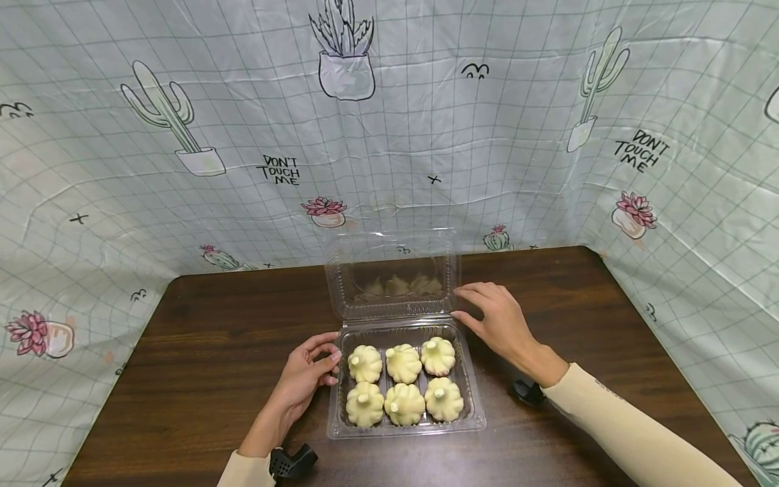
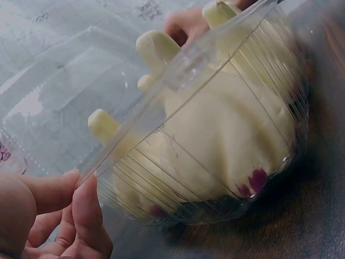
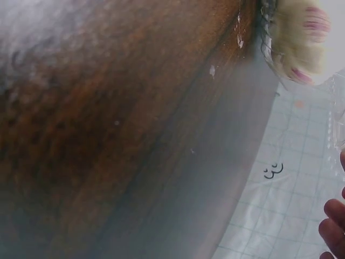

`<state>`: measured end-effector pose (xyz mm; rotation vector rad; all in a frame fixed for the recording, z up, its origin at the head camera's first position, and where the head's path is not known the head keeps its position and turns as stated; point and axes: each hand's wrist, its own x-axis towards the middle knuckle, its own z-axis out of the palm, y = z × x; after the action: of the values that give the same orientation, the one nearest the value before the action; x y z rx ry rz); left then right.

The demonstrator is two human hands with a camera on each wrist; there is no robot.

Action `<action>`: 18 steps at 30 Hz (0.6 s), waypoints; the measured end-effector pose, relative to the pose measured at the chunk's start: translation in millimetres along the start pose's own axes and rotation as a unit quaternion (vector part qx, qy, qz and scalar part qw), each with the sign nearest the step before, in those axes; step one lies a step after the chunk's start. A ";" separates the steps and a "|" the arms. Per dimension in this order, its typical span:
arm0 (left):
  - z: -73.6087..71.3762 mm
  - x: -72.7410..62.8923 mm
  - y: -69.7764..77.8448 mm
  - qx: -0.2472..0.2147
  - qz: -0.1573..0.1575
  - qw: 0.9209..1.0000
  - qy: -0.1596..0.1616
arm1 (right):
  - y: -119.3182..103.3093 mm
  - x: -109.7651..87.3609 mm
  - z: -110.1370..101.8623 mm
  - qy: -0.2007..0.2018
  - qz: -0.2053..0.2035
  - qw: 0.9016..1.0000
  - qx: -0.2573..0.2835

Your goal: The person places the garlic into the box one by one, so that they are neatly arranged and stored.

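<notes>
A clear plastic clamshell container [image 1: 406, 433] lies on the table, its hinged lid [image 1: 389, 247] raised at the back. Several pale yellow, garlic-like bulbs [image 1: 406, 404] with short stems sit in two rows inside it; purple marks show low on one bulb [image 2: 215, 135]. At the container's left side, my left hand [image 1: 304, 375] pinches the rim between thumb and finger, as the left wrist view shows. My right hand [image 1: 496, 318] is by the back right corner, its fairly straight fingertips at the lid's edge and hinge. Only a few right fingertips [image 3: 335, 213] show in the right wrist view.
The dark wood table [image 1: 231, 352] meets a pale gridded sheet [image 1: 402, 135] with cactus prints, which hangs at the back and on both sides. Bare wood lies left and right of the container. Black wrist devices [image 1: 293, 463] sit on both wrists.
</notes>
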<state>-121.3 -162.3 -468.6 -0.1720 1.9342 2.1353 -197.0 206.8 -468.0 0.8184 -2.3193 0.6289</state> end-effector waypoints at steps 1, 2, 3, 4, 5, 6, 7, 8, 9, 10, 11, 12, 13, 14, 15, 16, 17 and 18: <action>0.2 -0.3 0.1 0.000 0.000 1.000 -0.001 | -0.1 -0.3 -0.4 0.004 -0.003 1.000 0.002; 0.2 -0.4 0.0 -0.001 0.000 1.000 -0.002 | -0.3 -0.5 -0.7 0.007 -0.006 1.000 0.003; 0.2 -0.3 -0.2 0.000 -0.001 1.000 -0.002 | -0.5 -0.7 -1.0 0.010 -0.008 1.000 0.004; 0.1 -0.2 -0.3 -0.001 -0.001 1.000 -0.002 | -0.6 -1.0 -1.3 0.013 -0.011 1.000 0.004; 0.0 -0.1 -0.3 -0.001 -0.002 1.000 -0.002 | -0.6 -1.4 -1.5 0.016 -0.013 1.000 0.005; -0.1 0.0 -0.4 -0.002 -0.003 1.000 -0.001 | -0.6 -1.8 -1.6 0.017 -0.015 1.000 0.005; -0.1 0.2 -0.5 -0.003 -0.003 1.000 0.000 | -0.4 -2.3 -1.7 0.019 -0.016 1.000 0.005; -0.3 0.4 -0.8 -0.003 -0.004 1.000 0.002 | -0.4 -2.7 -1.7 0.020 -0.018 1.000 0.004; -0.1 0.4 -0.6 -0.005 -0.004 1.000 0.003 | -0.2 -3.3 -1.7 0.022 -0.021 1.000 0.004; -0.1 0.5 -0.6 -0.007 -0.006 1.000 0.004 | 0.1 -3.9 -1.8 0.024 -0.024 0.999 0.004; 0.0 0.2 -0.7 -0.007 -0.005 1.000 0.003 | 0.3 -4.4 -1.8 0.025 -0.027 0.999 0.005; 0.2 0.0 -0.6 -0.008 -0.006 1.000 0.003 | 0.7 -4.9 -1.8 0.028 -0.031 0.999 0.004; 0.3 -0.1 -0.6 -0.008 -0.007 1.000 0.003 | 1.0 -5.4 -1.9 0.031 -0.036 0.999 0.004; 0.4 -0.3 -0.3 -0.008 -0.008 1.000 0.002 | 1.2 -5.6 -2.0 0.033 -0.041 0.999 0.004; 0.4 -0.2 -0.1 -0.008 -0.009 1.000 0.001 | 1.8 -6.0 -2.0 0.035 -0.047 0.998 0.004; 0.5 0.0 0.0 -0.007 -0.010 1.000 -0.001 | 2.3 -6.3 -2.1 0.036 -0.052 0.998 0.005; 0.6 -0.1 0.2 -0.007 -0.010 1.000 -0.001 | 2.7 -6.7 -2.4 0.037 -0.058 0.998 0.006; 0.7 0.2 0.6 -0.007 -0.013 1.000 -0.001 | 3.1 -6.9 -2.8 0.038 -0.063 0.997 0.007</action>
<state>-121.6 -161.6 -468.1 -0.1959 1.9064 2.1325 -193.7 213.3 -471.3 0.9221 -2.1780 0.6106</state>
